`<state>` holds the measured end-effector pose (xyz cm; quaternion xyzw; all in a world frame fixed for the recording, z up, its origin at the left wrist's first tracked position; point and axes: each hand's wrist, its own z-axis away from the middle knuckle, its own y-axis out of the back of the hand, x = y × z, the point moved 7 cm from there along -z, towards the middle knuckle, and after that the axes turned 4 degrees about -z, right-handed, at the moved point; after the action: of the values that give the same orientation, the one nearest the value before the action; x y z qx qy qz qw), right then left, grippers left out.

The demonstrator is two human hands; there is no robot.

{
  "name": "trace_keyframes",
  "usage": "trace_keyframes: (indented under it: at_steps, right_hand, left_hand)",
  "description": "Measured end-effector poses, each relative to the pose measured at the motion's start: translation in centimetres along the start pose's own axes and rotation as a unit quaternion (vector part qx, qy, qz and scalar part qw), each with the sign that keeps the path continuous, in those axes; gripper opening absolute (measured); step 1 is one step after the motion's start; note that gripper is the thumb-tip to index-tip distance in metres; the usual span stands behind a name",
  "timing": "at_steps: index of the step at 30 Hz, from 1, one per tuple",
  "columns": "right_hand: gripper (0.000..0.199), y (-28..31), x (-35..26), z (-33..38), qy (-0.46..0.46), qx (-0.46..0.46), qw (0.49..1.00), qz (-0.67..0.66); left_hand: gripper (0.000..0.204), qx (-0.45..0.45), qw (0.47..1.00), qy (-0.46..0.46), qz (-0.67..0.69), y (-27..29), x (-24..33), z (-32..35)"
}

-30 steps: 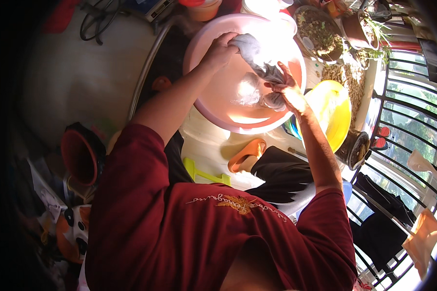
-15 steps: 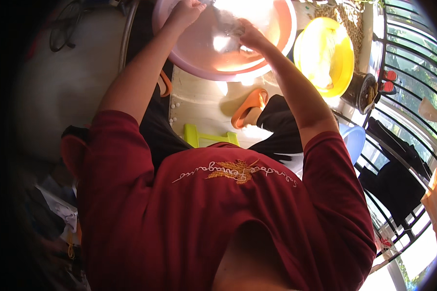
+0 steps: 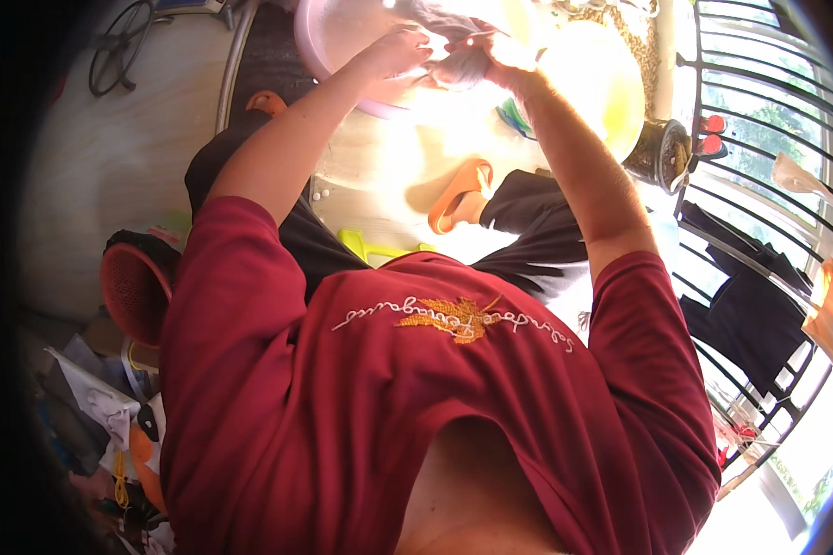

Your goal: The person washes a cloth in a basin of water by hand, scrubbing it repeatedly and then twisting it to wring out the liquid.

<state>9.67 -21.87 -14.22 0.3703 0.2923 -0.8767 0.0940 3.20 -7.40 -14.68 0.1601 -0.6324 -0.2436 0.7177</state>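
Observation:
Over the near part of a large pink basin (image 3: 312, 48), I hold a wet-looking greyish cloth (image 3: 463, 68) up between my hands. My right hand (image 3: 507, 57) is closed on it, with the cloth bunched below the fingers. My left hand (image 3: 396, 54) is curled in from the other side, its fingertips at the cloth's edge. More of the cloth runs up toward the top of the view. Strong glare washes out the inside of the basin and part of my right hand.
A yellow basin (image 3: 611, 92) stands right of the pink one. Beside it are a dark pot (image 3: 659, 155) and black window bars (image 3: 768, 88). A low green stool (image 3: 379, 247) is between my legs, near an orange slipper (image 3: 460, 196). A reddish basket (image 3: 137, 291) stands at left.
Both hands have come nearer to me and closer together, lifting the cloth up from inside the basin. The view has shifted slightly, and the glare is stronger.

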Motion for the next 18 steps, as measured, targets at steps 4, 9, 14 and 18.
trace_keyframes:
  at_steps: [4, 9, 14, 18]
  right_hand:
    - [0.068, -2.7, -0.5, 3.2, 0.039, 0.036, 0.980, 0.190]
    - [0.067, -0.9, -0.2, 2.7, 0.053, 0.109, 0.977, 0.175]
    - [0.026, -5.7, -0.8, 4.6, -0.001, 0.053, 0.991, 0.123]
    - [0.024, -4.0, -1.0, 2.7, 0.013, 0.012, 0.996, 0.093]
  left_hand:
    - [0.032, 0.041, 0.999, 0.011, 0.021, 2.6, 1.6, 0.6]
    - [0.032, 0.116, 0.988, 0.036, 0.098, 6.9, 3.0, 1.7]
    - [0.036, 0.113, 0.975, 0.136, 0.137, 7.8, -0.3, 1.8]
    - [0.036, 0.105, 0.960, 0.112, 0.236, 7.6, 0.5, 3.2]
